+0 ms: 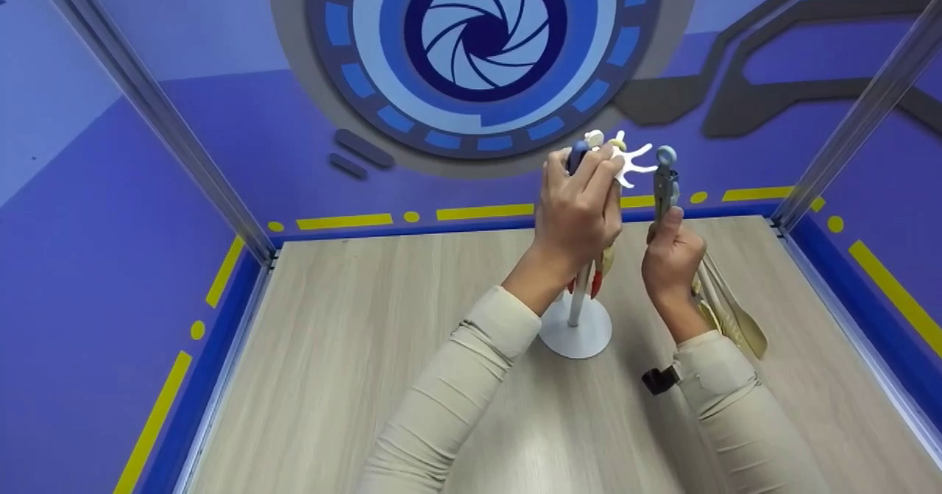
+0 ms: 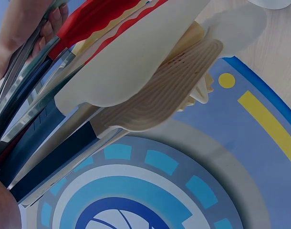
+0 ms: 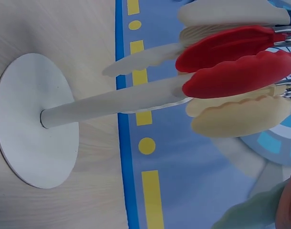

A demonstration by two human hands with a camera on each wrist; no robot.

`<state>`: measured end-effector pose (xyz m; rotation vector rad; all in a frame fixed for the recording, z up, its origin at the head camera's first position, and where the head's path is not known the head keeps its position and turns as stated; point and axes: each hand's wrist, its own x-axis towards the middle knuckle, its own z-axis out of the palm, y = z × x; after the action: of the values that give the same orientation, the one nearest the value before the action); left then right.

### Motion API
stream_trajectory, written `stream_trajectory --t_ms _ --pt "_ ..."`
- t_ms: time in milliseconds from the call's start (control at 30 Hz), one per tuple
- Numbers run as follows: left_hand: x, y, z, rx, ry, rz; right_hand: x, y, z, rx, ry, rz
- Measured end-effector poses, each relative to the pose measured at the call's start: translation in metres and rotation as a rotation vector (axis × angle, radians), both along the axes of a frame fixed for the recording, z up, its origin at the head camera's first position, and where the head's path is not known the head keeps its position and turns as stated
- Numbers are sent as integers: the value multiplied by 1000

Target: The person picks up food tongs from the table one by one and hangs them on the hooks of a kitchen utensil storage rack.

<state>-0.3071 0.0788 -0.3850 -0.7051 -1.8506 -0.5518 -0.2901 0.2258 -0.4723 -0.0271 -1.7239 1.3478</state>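
Observation:
A white utensil stand (image 1: 578, 339) rises from a round base, with branching white hooks (image 1: 634, 164) at its top. My left hand (image 1: 578, 203) has its fingers curled round handles just below the hooks, a dark blue handle end (image 1: 576, 157) showing above them. From the stand hang red-tipped tongs (image 3: 241, 76), cream-tipped tongs (image 3: 241, 119), a pale spatula (image 2: 131, 62) and a ribbed brown turner (image 2: 169, 86). To the right, my right hand (image 1: 673, 262) grips grey-blue tongs (image 1: 664, 181) upright, ring end up, thumb along them. Their grey-green tip (image 3: 253, 210) points down below the hand.
On the table behind my right forearm lie a wooden spoon (image 1: 749, 332) and other pale, yellowish utensils (image 1: 710, 313). A patterned blue-purple wall (image 1: 412, 185) stands close behind the stand, and metal posts (image 1: 868, 104) mark the corners.

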Motion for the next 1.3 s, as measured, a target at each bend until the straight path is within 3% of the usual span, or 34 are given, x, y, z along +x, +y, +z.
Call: stream_trajectory --t_ms 200,500,967,1300 --pt "0 0 0 0 4 -1 -5 5 -1 22 -47 -23" --pt "-1 0 0 7 16 -7 5 -4 21 44 -72 -20" --pt "-2 1 -1 15 15 -15 1 -4 20 163 132 -53" --pt "0 0 0 5 5 -8 -1 -6 19 165 152 -67"
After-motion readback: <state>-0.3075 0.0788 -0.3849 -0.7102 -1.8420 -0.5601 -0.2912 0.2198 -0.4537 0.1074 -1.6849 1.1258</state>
